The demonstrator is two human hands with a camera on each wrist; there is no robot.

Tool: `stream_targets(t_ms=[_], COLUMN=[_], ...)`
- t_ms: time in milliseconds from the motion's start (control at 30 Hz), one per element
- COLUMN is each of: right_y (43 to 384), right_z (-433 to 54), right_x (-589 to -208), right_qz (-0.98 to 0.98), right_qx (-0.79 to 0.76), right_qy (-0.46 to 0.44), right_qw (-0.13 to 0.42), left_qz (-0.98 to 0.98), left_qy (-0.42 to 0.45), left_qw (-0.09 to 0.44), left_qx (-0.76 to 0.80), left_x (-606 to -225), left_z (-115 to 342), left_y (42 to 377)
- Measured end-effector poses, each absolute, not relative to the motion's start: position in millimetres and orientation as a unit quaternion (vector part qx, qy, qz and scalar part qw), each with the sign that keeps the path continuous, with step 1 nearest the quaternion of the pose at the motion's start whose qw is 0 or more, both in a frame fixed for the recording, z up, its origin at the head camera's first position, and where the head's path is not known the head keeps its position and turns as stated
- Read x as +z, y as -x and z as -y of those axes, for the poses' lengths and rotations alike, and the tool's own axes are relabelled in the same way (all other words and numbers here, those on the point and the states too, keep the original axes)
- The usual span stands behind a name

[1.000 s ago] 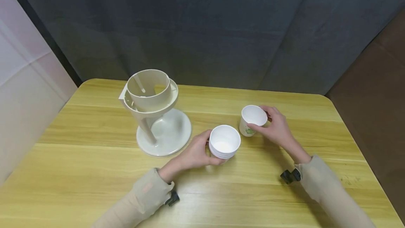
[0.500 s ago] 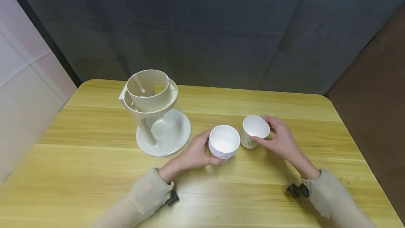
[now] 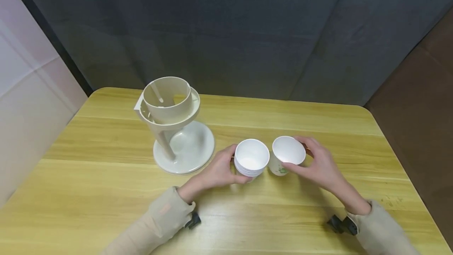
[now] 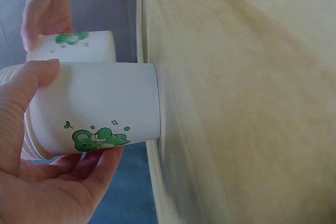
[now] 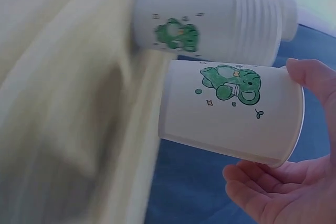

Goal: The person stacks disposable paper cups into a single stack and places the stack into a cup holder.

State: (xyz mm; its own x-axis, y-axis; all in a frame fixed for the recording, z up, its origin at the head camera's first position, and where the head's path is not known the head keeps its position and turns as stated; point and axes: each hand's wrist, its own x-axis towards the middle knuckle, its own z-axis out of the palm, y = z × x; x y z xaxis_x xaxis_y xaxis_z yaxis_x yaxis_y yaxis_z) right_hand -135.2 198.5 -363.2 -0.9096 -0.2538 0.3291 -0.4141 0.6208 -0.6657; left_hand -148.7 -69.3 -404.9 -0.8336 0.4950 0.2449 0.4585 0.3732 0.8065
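Note:
Upright near the middle of the table, a stack of nested white paper cups (image 3: 251, 156) is held round its side by my left hand (image 3: 220, 170). Several rims show in the right wrist view, along with a green bear print. Just right of the stack, my right hand (image 3: 321, 168) holds a single paper cup (image 3: 288, 152) near its rim, between thumb and fingers. That cup is upright too and carries the same bear print (image 5: 231, 83). The two sit very close together; whether they touch, I cannot tell. Whether the single cup's base meets the table is also unclear.
A cream plastic stand (image 3: 163, 145) with a ring-shaped holder and an open cylinder (image 3: 170, 115) stands left of the stack on a round pale base (image 3: 191, 148). The wooden table (image 3: 106, 192) ends at a dark curtain (image 3: 226, 38) behind.
My right hand has brought the single cup toward me and slightly to the right, from behind the stack to right beside it. My left hand and the stack have stayed put.

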Motion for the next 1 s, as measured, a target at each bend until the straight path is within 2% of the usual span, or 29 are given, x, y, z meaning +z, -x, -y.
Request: stream_targets(t_ms=[667, 1000], right_y=[129, 132], right_z=[-180, -156], right_x=[-291, -286], right_qz=[0.863, 0.840], right_qx=[0.393, 0.426], right_qy=[-0.256, -0.298], right_qw=[0.185, 0.154], left_qz=[-0.829, -0.830], left_qy=[-0.282, -0.277], left_qw=[0.024, 0.036], left_qx=[0.482, 0.482], left_x=[-403, -405], left_z=[69, 69], left_y=[149, 150])
